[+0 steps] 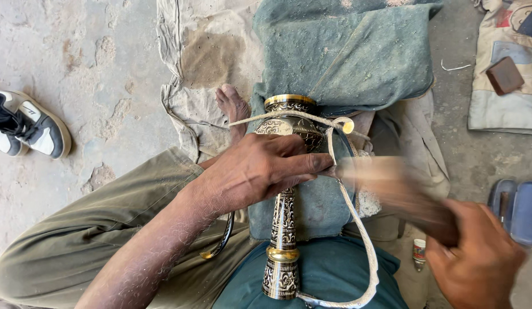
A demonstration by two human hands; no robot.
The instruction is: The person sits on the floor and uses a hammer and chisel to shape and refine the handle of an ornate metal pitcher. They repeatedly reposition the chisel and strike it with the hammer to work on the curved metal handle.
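An engraved black-and-gold metal vase (pixel 285 217) lies lengthwise on my lap over a teal cloth (pixel 346 51), with a white cord (pixel 357 229) looped around it. My left hand (pixel 260 169) presses down on the vase's body, its fingers pinched together at the right side near the cord. My right hand (pixel 477 257) grips a wooden mallet (pixel 391 189), motion-blurred, with its head right beside the left fingertips. A bare foot (pixel 232 106) rests by the vase's gold rim.
Black-and-white sneakers (pixel 26 123) sit on the concrete floor at the left. A dark block (pixel 504 75) lies on a patterned cloth at the top right. Blue sandals (pixel 517 209) are at the right edge, and a small bottle (pixel 419 252) is near my right wrist.
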